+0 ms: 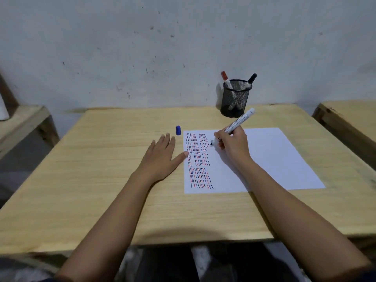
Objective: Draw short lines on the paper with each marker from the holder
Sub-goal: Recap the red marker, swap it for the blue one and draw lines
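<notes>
A white sheet of paper (270, 159) lies on the wooden table (105, 180), its left side covered with rows of short red, black and blue lines (198, 161). My right hand (232, 144) grips an uncapped blue marker (238, 124) whose tip touches the paper beside the upper rows. My left hand (162, 154) rests flat on the table, fingers apart, thumb touching the paper's left edge. The blue cap (178, 130) stands upright just beyond my left fingers. A black mesh holder (235, 98) at the back contains a red-capped marker (226, 79) and a black-capped marker (250, 80).
A stained grey wall rises right behind the table. Another wooden table (350, 117) stands to the right and a wooden bench or shelf (22, 121) to the left. My legs show below the table's front edge.
</notes>
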`<action>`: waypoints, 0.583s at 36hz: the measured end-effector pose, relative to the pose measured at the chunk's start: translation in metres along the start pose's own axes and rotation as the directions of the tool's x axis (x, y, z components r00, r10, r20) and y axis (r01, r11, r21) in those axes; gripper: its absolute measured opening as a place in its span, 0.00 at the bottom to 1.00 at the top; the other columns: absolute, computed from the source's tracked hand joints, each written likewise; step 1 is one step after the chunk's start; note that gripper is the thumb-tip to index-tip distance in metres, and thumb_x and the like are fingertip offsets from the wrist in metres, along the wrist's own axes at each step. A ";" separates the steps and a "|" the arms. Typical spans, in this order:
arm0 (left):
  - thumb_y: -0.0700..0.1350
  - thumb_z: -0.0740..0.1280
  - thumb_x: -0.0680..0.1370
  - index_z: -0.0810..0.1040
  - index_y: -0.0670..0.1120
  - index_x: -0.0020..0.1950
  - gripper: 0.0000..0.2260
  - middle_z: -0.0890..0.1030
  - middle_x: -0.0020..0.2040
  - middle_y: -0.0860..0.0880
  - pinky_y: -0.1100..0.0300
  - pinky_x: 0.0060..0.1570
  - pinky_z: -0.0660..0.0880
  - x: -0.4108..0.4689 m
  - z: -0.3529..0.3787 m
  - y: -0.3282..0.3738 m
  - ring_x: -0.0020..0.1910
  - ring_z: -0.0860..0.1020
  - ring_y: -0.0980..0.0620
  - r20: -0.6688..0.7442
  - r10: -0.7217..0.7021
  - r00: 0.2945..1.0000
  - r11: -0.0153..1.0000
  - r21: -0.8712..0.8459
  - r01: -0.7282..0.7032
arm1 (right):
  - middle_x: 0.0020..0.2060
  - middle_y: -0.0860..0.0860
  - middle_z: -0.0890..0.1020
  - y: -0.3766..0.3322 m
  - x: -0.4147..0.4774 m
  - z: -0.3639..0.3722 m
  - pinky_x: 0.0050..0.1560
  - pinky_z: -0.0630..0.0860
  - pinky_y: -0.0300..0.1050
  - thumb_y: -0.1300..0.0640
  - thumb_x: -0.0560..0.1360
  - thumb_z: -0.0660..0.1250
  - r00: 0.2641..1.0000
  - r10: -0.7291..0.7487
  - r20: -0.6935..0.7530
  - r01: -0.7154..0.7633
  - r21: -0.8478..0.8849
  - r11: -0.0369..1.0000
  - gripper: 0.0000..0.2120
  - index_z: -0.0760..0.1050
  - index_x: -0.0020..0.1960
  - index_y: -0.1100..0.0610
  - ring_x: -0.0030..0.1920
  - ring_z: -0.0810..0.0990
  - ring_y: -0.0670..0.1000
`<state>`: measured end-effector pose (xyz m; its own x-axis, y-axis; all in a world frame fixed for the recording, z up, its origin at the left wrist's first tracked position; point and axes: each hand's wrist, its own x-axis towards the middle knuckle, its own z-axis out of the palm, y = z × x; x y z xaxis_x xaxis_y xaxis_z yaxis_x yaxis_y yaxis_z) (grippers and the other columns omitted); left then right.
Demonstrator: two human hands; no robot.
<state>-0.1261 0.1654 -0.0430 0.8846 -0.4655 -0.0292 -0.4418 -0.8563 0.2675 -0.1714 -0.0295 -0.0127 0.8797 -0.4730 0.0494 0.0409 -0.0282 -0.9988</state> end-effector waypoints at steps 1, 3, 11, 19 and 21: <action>0.64 0.48 0.78 0.47 0.44 0.77 0.34 0.45 0.79 0.46 0.52 0.76 0.42 0.000 0.000 0.000 0.78 0.43 0.51 -0.002 -0.002 1.000 1.000 0.003 0.002 | 0.27 0.52 0.74 0.000 0.000 0.001 0.23 0.70 0.30 0.67 0.73 0.65 1.000 -0.003 0.006 0.003 -0.016 1.000 0.10 0.67 0.37 0.57 0.19 0.71 0.40; 0.64 0.48 0.78 0.47 0.45 0.77 0.35 0.45 0.79 0.46 0.52 0.76 0.42 0.001 0.001 -0.001 0.78 0.43 0.51 -0.001 -0.005 1.000 1.000 0.010 0.005 | 0.28 0.51 0.75 0.001 0.000 0.002 0.24 0.70 0.30 0.66 0.73 0.65 1.000 -0.008 0.018 0.009 -0.032 0.999 0.10 0.67 0.37 0.56 0.20 0.72 0.40; 0.64 0.48 0.78 0.46 0.45 0.77 0.34 0.45 0.79 0.46 0.52 0.76 0.42 0.001 -0.001 0.000 0.78 0.43 0.51 0.011 -0.005 1.000 1.000 0.017 0.005 | 0.28 0.52 0.75 0.000 0.001 0.003 0.25 0.71 0.30 0.67 0.73 0.65 0.999 -0.005 0.032 0.006 -0.041 0.999 0.11 0.67 0.37 0.57 0.20 0.72 0.39; 0.64 0.48 0.78 0.47 0.45 0.77 0.35 0.45 0.79 0.47 0.52 0.76 0.42 0.000 -0.001 0.000 0.78 0.43 0.51 0.002 -0.007 1.000 1.000 0.012 0.007 | 0.30 0.52 0.75 0.001 0.001 0.003 0.25 0.71 0.29 0.66 0.73 0.65 0.999 -0.007 0.043 0.010 -0.067 0.998 0.09 0.67 0.37 0.57 0.23 0.73 0.41; 0.64 0.48 0.78 0.47 0.45 0.77 0.35 0.45 0.79 0.47 0.52 0.76 0.42 0.000 -0.001 0.000 0.78 0.43 0.52 0.003 -0.007 1.000 1.000 0.007 0.007 | 0.30 0.52 0.74 0.002 0.002 0.003 0.25 0.71 0.29 0.66 0.73 0.65 0.999 -0.011 0.046 0.015 -0.087 0.996 0.08 0.67 0.39 0.59 0.25 0.73 0.42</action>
<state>-0.1255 0.1654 -0.0421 0.8874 -0.4597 -0.0341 -0.4363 -0.8614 0.2602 -0.1683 -0.0279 -0.0146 0.9001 -0.4315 0.0602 0.0127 -0.1120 -0.9936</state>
